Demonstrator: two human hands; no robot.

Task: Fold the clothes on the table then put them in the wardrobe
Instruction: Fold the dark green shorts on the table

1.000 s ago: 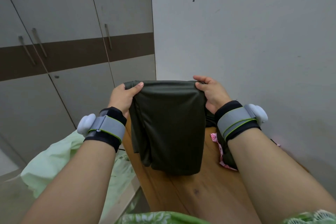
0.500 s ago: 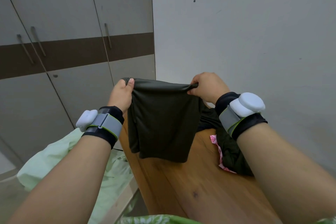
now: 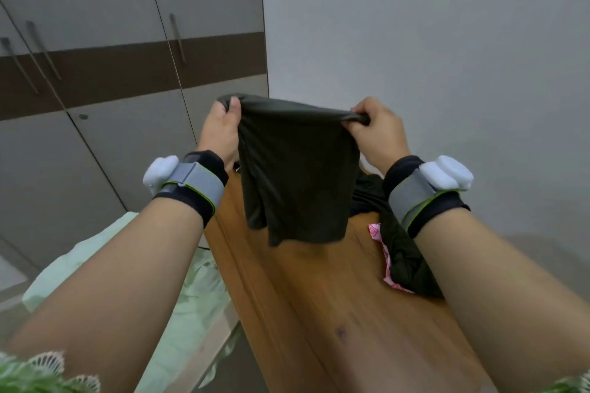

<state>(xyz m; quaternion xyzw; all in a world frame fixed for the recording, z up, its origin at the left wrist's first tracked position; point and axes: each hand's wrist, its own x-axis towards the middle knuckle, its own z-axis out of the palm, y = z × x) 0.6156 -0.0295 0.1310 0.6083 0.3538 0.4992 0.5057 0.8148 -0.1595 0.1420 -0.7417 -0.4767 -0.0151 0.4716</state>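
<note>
a wooden table (image 3: 319, 303) stands beside the grey wardrobe (image 3: 105, 80). above the table, the left hand (image 3: 220, 132) and right hand (image 3: 376, 134) each grip one top corner of the dark green garment (image 3: 297, 179), which hangs down.

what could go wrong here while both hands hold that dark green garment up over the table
1. The dark green garment is held only at its top corners by the left hand and right hand; its hanging layers may slide unevenly and spoil the fold.
2. Laid down to the right, it could land on the dark clothes pile on the table and tangle.
</note>
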